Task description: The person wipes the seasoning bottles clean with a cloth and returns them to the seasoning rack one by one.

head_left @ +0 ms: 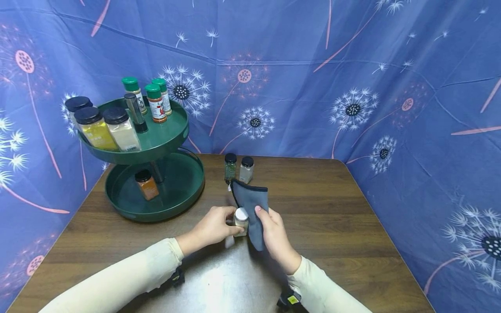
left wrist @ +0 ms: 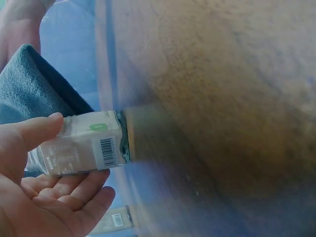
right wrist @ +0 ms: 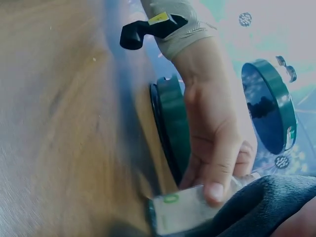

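Note:
My left hand (head_left: 211, 226) grips a small clear jar (head_left: 241, 221) with pale contents and a whitish top. A green mark and a barcode label show on the jar (left wrist: 84, 143) in the left wrist view. My right hand (head_left: 275, 237) holds a folded grey cloth (head_left: 253, 204) with black edging, thumb on its near face. The cloth stands right beside the jar; in the right wrist view the cloth (right wrist: 266, 202) covers part of the jar (right wrist: 182, 212). Whether the jar's base touches the table cannot be told.
On the wooden table (head_left: 325, 208), two black-lidded jars (head_left: 246, 169) stand behind the cloth. At left is a green two-tier round stand (head_left: 156, 213); an orange jar (head_left: 147, 184) sits on its lower tier, several spice containers (head_left: 121, 128) on top. A patterned blue curtain (head_left: 293, 87) hangs behind.

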The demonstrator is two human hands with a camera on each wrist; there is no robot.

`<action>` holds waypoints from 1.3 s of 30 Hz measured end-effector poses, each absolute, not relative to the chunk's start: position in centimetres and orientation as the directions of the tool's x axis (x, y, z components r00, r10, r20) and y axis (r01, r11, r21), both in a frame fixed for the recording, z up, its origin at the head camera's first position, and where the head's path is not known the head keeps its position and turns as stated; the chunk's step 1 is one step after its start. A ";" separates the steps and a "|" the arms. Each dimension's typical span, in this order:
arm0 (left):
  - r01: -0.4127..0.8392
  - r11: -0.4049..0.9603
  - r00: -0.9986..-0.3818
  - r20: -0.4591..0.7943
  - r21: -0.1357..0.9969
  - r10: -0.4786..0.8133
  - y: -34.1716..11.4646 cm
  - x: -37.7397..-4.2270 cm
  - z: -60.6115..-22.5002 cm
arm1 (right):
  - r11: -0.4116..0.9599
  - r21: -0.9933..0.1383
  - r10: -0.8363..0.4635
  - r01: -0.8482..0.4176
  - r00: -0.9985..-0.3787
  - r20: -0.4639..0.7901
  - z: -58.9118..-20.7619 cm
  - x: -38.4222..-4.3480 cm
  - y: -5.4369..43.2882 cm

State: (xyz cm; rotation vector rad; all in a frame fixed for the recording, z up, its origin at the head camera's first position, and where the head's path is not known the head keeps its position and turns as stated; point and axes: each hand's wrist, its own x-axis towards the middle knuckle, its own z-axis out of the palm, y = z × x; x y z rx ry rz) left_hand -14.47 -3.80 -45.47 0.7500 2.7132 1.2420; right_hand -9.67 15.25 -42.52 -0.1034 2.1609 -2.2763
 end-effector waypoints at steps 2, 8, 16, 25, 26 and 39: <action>0.401 0.551 -0.880 0.140 0.732 0.454 -3.8 -14.5 -45.5 | -0.137 -0.991 -0.020 0.004 -1.000 -0.002 -43.0 -9.8 15.2; 0.395 0.554 -0.881 0.132 0.733 0.454 -3.8 -14.4 -45.5 | -0.200 -0.972 -0.024 0.121 -0.993 -0.119 -45.5 -10.2 15.5; 0.402 0.560 -0.882 0.140 0.725 0.451 -3.7 -14.5 -45.6 | -0.349 -0.927 -0.014 0.135 -0.990 -0.139 -44.4 -10.8 15.9; 0.432 0.558 -0.874 0.176 0.709 0.453 -3.6 -14.4 -45.9 | -0.490 -0.871 0.000 0.039 -0.999 -0.045 -42.3 -10.4 16.4; 0.430 0.562 -0.875 0.174 0.706 0.451 -3.6 -14.5 -45.9 | -0.479 -0.877 0.005 0.046 -0.998 -0.055 -42.5 -10.4 16.4; 0.408 0.590 -0.885 0.142 0.696 0.443 -3.6 -14.3 -45.5 | -0.354 -0.919 -0.017 0.173 -0.984 -0.178 -45.0 -10.9 16.1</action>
